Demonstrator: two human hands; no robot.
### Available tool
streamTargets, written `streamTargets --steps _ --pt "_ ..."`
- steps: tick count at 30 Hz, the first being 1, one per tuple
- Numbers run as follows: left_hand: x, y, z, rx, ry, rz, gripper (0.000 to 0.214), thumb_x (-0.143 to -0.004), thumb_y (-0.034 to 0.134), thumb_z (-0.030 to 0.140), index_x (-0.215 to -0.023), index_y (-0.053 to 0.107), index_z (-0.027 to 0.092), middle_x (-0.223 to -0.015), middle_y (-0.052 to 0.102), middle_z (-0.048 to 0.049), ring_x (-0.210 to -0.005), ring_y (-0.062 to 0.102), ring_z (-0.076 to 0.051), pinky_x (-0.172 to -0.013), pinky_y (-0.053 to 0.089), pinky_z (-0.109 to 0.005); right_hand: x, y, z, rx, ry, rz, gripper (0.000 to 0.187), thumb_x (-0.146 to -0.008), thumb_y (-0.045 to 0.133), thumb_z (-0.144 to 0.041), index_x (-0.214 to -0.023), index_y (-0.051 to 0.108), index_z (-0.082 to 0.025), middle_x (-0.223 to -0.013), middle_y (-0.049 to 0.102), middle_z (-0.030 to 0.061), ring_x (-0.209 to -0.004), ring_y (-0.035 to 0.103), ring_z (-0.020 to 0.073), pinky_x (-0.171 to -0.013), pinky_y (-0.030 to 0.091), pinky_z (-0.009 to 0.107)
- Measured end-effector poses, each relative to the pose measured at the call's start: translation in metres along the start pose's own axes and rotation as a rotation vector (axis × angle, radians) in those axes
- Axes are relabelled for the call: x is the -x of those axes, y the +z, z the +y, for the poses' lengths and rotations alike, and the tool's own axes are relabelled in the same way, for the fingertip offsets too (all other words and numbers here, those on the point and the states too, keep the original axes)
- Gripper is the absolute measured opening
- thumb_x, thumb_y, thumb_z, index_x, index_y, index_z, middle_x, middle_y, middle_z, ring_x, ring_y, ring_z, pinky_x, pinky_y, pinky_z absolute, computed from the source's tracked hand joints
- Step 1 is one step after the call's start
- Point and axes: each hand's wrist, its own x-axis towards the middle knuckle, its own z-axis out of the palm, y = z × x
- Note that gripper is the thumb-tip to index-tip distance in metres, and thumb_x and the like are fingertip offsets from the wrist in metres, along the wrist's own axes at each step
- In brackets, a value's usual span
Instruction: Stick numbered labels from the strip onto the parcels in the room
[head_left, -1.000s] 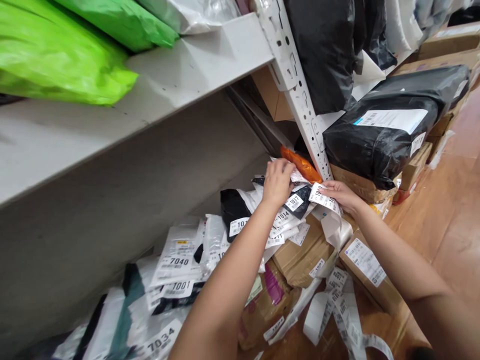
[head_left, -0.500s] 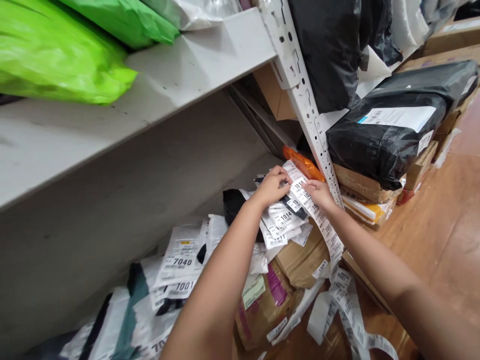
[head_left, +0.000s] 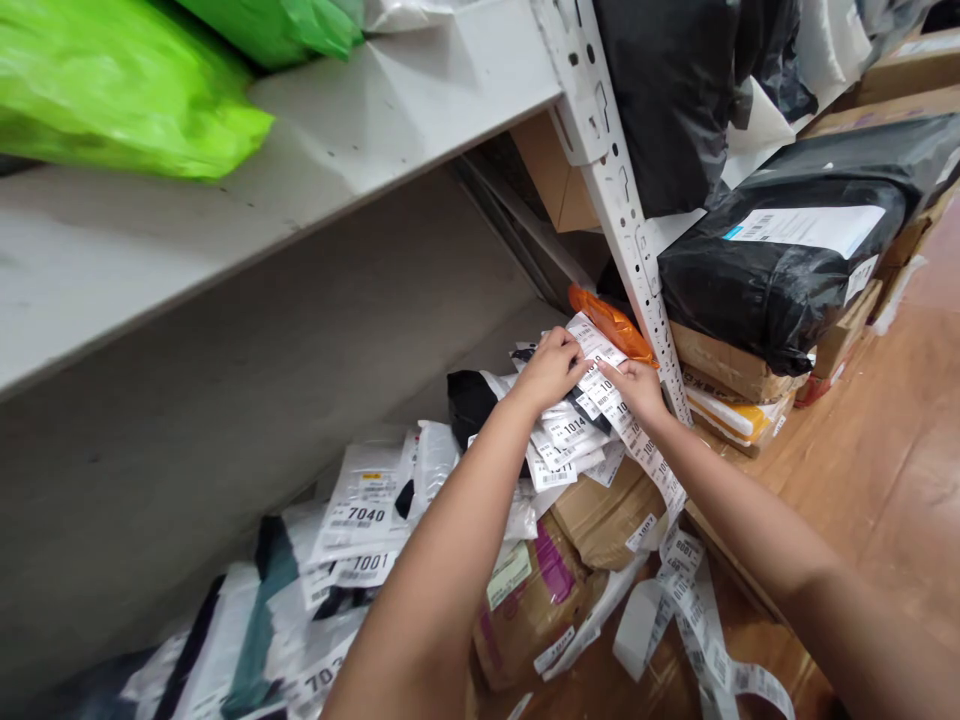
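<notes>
A long strip of printed number labels (head_left: 651, 455) runs from my hands down over a cardboard box and curls on the floor. My right hand (head_left: 634, 388) pinches the strip near its upper end, thumb and fingers closed on it. Close beside it, my left hand (head_left: 553, 368) has its fingers bent at the strip's left edge, thumb near the right thumb; whether it grips the paper is partly hidden. Beneath both hands lies a pile of white parcel bags (head_left: 562, 440) with number labels, one reading 1014. An orange bag (head_left: 615, 325) lies just behind the hands.
A white shelf (head_left: 420, 110) with green bags (head_left: 135, 90) overhangs the left. A perforated upright post (head_left: 622, 210) stands right of the hands. Black-wrapped parcels (head_left: 780, 270) are stacked beyond it. Cardboard boxes (head_left: 525, 610) and more labelled bags (head_left: 364, 510) fill the lower shelf.
Both hands have drawn closer together on the strip, the right thumb shifting left toward the left thumb. The number near the strip's top is now partly covered. The view has shifted slightly.
</notes>
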Motion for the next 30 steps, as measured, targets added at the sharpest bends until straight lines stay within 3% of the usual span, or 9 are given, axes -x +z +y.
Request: streamTargets --steps 4,10,15,19,21,25,30 --pt "-0.001 0.0 0.001 -0.018 -0.007 -0.009 0.018 -0.086 0.058 0.031 -0.072 0.06 0.019 -0.098 0.052 -0.0074 -0.1 0.051 -0.026 -0.098 0.043 -0.041 0.003 -0.008 -0.001 0.001 0.067 -0.12 0.052 -0.047 0.079 -0.065 -0.059 0.054 -0.02 -0.053 0.055 -0.0038 -0.05 0.046 0.0112 -0.049 0.035 0.024" --pt "-0.003 0.0 0.002 -0.013 -0.021 -0.002 0.019 -0.08 0.064 0.033 -0.068 0.064 0.018 -0.095 0.052 -0.006 -0.096 0.052 -0.024 -0.097 0.043 -0.041 0.013 -0.017 0.005 0.113 0.0 0.022 0.064 -0.058 0.071 -0.068 -0.048 0.026 -0.024 -0.046 0.029 -0.0068 -0.047 0.03 0.0085 -0.047 0.026 0.024" --pt "-0.003 -0.001 0.004 -0.02 -0.04 0.014 0.016 -0.077 0.07 0.033 -0.069 0.07 0.019 -0.091 0.055 -0.0052 -0.093 0.054 -0.024 -0.095 0.044 -0.039 0.028 -0.027 0.006 0.088 0.016 0.074 0.056 -0.068 0.066 -0.06 -0.048 0.027 -0.024 -0.047 0.028 -0.0058 -0.048 0.029 0.0093 -0.047 0.026 0.025" --pt "-0.002 -0.001 0.007 0.0 -0.063 0.038 0.013 -0.076 0.071 0.032 -0.072 0.071 0.02 -0.093 0.059 -0.0052 -0.095 0.057 -0.024 -0.094 0.045 -0.037 0.031 -0.032 0.008 0.085 -0.003 0.085 0.05 -0.069 0.062 -0.054 -0.047 0.028 -0.024 -0.048 0.029 -0.0056 -0.048 0.028 0.0099 -0.049 0.028 0.026" --pt "-0.002 -0.002 0.009 0.018 -0.079 0.056 0.015 -0.075 0.073 0.03 -0.085 0.072 0.02 -0.093 0.061 -0.0047 -0.096 0.058 -0.024 -0.093 0.045 -0.036 0.03 -0.032 0.01 0.087 -0.014 0.084 0.048 -0.069 0.061 -0.053 -0.047 0.028 -0.025 -0.049 0.029 -0.0056 -0.049 0.028 0.0102 -0.05 0.029 0.026" --pt "-0.002 -0.006 0.012 0.052 -0.1 0.071 0.049 -0.071 0.076 0.023 -0.118 0.062 0.019 -0.093 0.062 -0.0037 -0.094 0.059 -0.023 -0.091 0.045 -0.034 0.029 -0.033 0.012 0.1 -0.072 0.083 0.047 -0.07 0.06 -0.049 -0.049 0.026 -0.025 -0.05 0.028 -0.0056 -0.051 0.028 0.0105 -0.053 0.029 0.026" --pt "0.0 -0.007 0.013 -0.008 -0.055 0.024 0.023 -0.078 0.066 0.023 -0.101 0.064 0.019 -0.094 0.059 -0.0052 -0.094 0.058 -0.024 -0.09 0.047 -0.037 0.027 -0.039 0.011 0.125 -0.156 0.084 0.045 -0.07 0.06 -0.046 -0.05 0.026 -0.024 -0.05 0.027 -0.0069 -0.052 0.027 0.0099 -0.054 0.029 0.025"
